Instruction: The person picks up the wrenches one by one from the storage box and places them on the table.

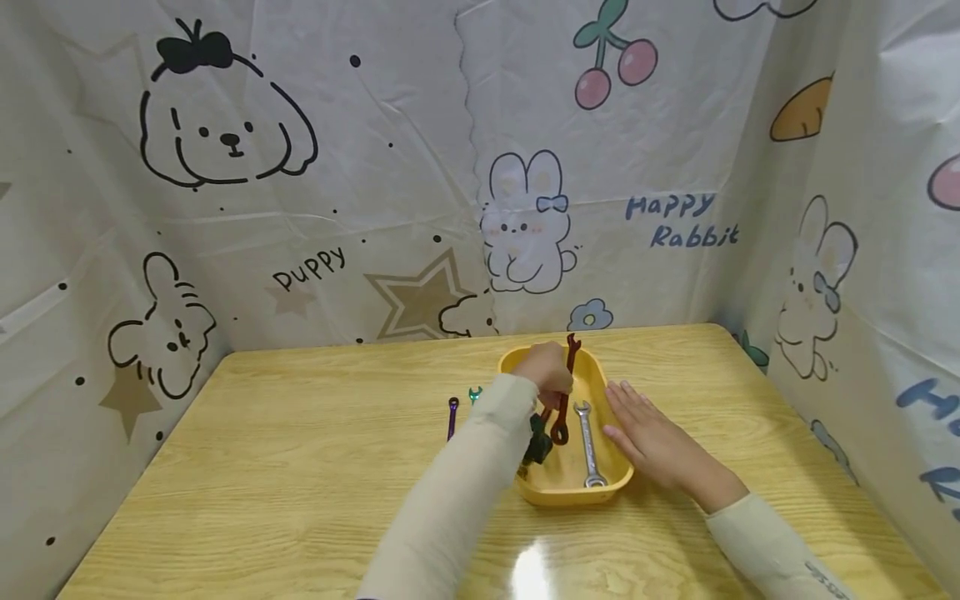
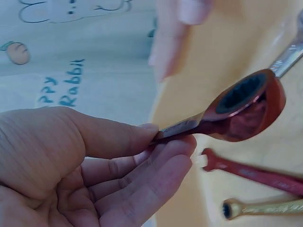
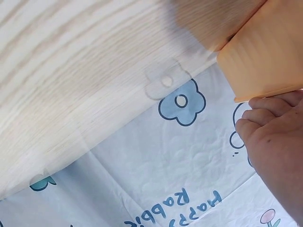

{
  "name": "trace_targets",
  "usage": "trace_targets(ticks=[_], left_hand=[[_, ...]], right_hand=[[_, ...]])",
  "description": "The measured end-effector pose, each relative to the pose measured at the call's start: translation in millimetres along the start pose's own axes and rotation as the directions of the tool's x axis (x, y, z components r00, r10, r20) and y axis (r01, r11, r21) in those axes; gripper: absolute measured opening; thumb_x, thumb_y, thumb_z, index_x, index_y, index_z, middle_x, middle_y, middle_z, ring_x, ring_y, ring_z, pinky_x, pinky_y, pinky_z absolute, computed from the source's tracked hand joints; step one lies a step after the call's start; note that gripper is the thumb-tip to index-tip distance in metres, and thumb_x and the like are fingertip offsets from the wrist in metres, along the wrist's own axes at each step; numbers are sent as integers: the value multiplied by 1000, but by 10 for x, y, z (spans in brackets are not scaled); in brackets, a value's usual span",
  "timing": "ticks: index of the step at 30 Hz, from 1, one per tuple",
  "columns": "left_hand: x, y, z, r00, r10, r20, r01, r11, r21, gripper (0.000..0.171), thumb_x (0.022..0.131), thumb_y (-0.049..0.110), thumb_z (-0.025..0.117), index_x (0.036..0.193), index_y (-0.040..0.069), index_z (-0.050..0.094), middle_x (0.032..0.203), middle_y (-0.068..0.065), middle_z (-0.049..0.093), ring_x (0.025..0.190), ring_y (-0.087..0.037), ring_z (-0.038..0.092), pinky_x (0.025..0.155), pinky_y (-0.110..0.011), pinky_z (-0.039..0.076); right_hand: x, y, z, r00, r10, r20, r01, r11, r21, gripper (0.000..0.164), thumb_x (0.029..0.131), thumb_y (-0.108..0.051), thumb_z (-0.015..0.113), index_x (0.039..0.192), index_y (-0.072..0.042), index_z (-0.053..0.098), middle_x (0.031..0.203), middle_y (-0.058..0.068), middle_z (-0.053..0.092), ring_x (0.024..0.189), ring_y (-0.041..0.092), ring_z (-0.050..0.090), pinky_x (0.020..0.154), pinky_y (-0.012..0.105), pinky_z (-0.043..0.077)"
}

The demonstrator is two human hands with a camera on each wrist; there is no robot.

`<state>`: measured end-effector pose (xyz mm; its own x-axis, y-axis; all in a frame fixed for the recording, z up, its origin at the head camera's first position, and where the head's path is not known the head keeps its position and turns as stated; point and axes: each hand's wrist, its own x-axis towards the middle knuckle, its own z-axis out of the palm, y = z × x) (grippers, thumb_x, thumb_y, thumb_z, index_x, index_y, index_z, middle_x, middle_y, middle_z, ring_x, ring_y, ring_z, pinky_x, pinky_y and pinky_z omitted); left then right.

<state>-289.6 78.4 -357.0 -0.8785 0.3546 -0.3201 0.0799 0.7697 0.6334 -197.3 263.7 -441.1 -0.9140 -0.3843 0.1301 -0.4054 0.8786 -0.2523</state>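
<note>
My left hand [image 1: 546, 371] pinches a dark red wrench [image 2: 251, 113] between thumb and fingers, over the yellow tray [image 1: 577, 497]. The wrench's ring end points toward me and its fork end away. Inside the tray, a silver wrench [image 1: 587, 446] lies to the right. The left wrist view also shows another red wrench [image 2: 255, 175] and a gold wrench [image 2: 265, 208] lying there, largely hidden by my left arm in the head view. My right hand [image 1: 660, 437] rests with its fingers extended against the tray's right side, the fingertips at the rim.
On the wooden table [image 1: 300, 467], left of the tray, lie a purple wrench [image 1: 452, 417] and a green wrench [image 1: 475, 394], both partly covered by my left sleeve [image 1: 465, 492]. A printed cloth [image 1: 405, 167] hangs behind the table and along its sides.
</note>
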Motion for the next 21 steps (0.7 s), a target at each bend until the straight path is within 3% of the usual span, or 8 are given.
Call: trace_targets(ticks=[3,5,10,11,13,17,21], left_hand=[[-73,-32,-121,999,33,-16,-33,999,1,8,86,2,64,90,-3,60,65,-12,65,58,-25,68,49,-28,54],[-126,-70,-188,999,43,-25,-43,999,18,10,86,3,63,79,1,56,62,-11,63,58,-24,68,47,-27,53],[-271,-236,-370,995,90,-39,-92,995,-41,41,87,2,61,51,9,42,51,-9,56,57,-25,67,51,-28,55],[-295,-280,-413,993,106,-45,-108,993,-49,42,88,3,61,50,8,44,51,-9,57,57,-25,67,52,-28,55],[-331,-382,-499,992,120,-48,-123,990,-75,40,89,4,62,50,4,52,52,-9,59,60,-26,68,54,-29,56],[-399,-619,-674,993,105,-43,-110,986,-124,23,90,8,63,70,-3,67,62,-11,65,68,-29,70,57,-29,56],[-455,-889,-807,997,64,-51,-71,986,-152,22,91,8,63,72,-3,67,63,-10,65,67,-28,69,60,-30,57]], right_hand=[[4,-9,-9,1000,3,6,-3,1000,7,63,104,-39,32,149,4,22,156,21,20,144,39,14,114,54,17],[3,-16,-15,1000,12,13,-12,1000,7,63,104,-39,32,149,4,22,156,20,19,145,38,13,114,54,16],[-11,-10,-20,1000,19,13,-19,1000,5,64,104,-41,32,149,3,22,156,19,20,145,38,13,114,54,17],[-11,-6,-20,1000,19,12,-19,1000,6,64,104,-40,32,149,3,23,156,19,20,145,37,13,114,54,17],[-11,0,-16,1000,22,12,-22,1000,9,64,104,-41,32,149,3,23,156,19,20,145,37,13,114,54,17],[-11,-1,-12,1000,19,15,-20,1000,11,64,104,-41,32,149,3,23,156,19,20,145,37,13,114,54,17],[-6,-10,-9,1000,23,22,-23,1000,20,64,104,-41,31,149,3,22,157,19,19,145,37,13,114,54,17]])
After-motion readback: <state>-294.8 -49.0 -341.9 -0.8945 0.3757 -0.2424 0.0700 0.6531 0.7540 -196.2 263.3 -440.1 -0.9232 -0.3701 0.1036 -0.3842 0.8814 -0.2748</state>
